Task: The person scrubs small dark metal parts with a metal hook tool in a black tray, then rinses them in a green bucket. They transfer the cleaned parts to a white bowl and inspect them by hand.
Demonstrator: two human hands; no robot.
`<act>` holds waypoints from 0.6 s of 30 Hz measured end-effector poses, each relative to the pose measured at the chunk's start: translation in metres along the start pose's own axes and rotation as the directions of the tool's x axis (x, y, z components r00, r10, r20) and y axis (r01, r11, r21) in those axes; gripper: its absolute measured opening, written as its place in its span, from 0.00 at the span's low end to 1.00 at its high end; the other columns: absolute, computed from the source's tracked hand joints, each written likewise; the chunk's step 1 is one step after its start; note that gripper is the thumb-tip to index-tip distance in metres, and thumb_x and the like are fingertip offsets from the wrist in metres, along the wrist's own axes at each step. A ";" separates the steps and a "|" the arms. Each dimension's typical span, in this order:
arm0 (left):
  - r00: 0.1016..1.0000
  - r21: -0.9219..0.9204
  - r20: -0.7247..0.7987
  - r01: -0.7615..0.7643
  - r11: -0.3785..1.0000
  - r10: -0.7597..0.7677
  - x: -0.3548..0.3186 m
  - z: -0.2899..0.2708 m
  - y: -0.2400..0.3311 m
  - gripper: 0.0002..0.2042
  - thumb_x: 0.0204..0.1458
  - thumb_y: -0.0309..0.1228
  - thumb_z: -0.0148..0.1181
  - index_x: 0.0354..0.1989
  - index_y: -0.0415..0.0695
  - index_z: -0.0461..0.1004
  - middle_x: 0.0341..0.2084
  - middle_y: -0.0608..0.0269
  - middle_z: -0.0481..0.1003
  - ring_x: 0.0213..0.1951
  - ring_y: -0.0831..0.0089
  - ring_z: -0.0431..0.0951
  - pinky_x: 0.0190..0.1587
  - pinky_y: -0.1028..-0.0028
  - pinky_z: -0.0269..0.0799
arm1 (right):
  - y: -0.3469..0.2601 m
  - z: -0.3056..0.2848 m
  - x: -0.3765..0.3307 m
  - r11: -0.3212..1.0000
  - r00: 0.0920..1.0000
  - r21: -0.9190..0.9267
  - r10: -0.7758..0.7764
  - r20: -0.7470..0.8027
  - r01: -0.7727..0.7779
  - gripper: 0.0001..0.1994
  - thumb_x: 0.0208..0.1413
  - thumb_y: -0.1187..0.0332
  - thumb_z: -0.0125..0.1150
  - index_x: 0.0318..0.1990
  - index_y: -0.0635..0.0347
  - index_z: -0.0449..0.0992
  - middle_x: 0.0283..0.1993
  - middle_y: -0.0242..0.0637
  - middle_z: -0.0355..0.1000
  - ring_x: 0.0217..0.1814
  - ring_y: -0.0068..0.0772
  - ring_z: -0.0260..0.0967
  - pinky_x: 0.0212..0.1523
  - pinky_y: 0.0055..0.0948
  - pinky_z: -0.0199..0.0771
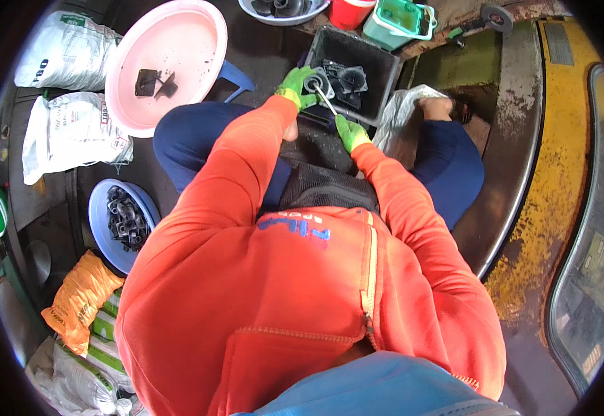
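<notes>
My left hand (pixel 295 89), in a green and yellow glove, is closed on the side of a dark part with a round grey opening (pixel 310 84). My right hand (pixel 351 133), gloved the same way, grips a slim, pale rod-shaped tool (pixel 327 101). The rod slants up and left, its far end at the opening of the part; whether it touches is too small to tell. Just beyond both hands stands a black rectangular crate (pixel 388 78) holding several similar black parts (pixel 351 80). My fingers hide some of the held part.
A large pink basin (pixel 167 28) with two dark pieces stands at left. Nearer is a blue basin (pixel 98 220) of black parts. White sacks (pixel 73 135) and an orange bag (pixel 80 301) lie farther left. A green container (pixel 399 21) stands beyond the crate; a yellow rusty panel (pixel 531 243) runs along the right.
</notes>
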State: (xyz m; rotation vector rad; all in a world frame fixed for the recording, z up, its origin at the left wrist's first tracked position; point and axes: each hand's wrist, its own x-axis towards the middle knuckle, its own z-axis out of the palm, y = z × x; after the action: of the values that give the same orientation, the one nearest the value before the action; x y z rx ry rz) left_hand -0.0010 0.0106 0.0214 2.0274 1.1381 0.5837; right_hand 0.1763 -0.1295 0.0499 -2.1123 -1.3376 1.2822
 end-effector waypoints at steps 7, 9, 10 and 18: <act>1.000 0.104 0.029 0.005 0.995 -0.008 -0.003 -0.004 0.005 0.40 0.31 0.36 0.72 0.59 0.50 0.63 0.60 0.54 0.62 0.62 0.50 0.58 0.63 0.59 0.54 | -0.001 -0.002 0.000 0.979 0.990 -0.145 0.143 0.001 -0.141 0.29 0.59 0.44 0.39 0.51 0.58 0.73 0.51 0.54 0.70 0.58 0.53 0.64 0.56 0.38 0.61; 0.999 0.023 0.017 0.048 0.999 -0.048 0.000 -0.003 0.004 0.40 0.31 0.37 0.72 0.59 0.50 0.64 0.60 0.53 0.61 0.62 0.50 0.57 0.63 0.59 0.55 | -0.006 -0.002 -0.004 0.996 1.000 0.083 0.012 -0.006 -0.012 0.33 0.58 0.40 0.35 0.52 0.59 0.73 0.52 0.54 0.69 0.59 0.54 0.62 0.58 0.39 0.60; 0.994 -0.008 0.041 0.102 0.995 -0.102 0.001 -0.003 0.003 0.40 0.31 0.38 0.72 0.59 0.50 0.64 0.60 0.53 0.61 0.62 0.51 0.57 0.63 0.59 0.55 | -0.009 0.000 -0.005 0.980 0.999 0.193 -0.050 0.008 0.048 0.35 0.57 0.38 0.32 0.52 0.60 0.73 0.53 0.54 0.69 0.60 0.54 0.62 0.59 0.40 0.59; 1.000 0.056 -0.016 -0.011 0.998 0.012 0.003 0.004 -0.005 0.38 0.34 0.44 0.71 0.58 0.50 0.65 0.60 0.51 0.62 0.62 0.49 0.57 0.63 0.58 0.54 | -0.021 -0.010 -0.011 0.984 0.982 -0.001 -0.177 -0.066 0.177 0.32 0.59 0.42 0.31 0.47 0.61 0.74 0.49 0.54 0.70 0.56 0.56 0.63 0.56 0.43 0.61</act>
State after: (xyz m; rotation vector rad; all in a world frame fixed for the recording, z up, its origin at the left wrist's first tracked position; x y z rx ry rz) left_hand 0.0005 0.0139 0.0148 2.0815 1.1649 0.5810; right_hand 0.1716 -0.1262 0.0753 -1.9638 -1.4557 1.1335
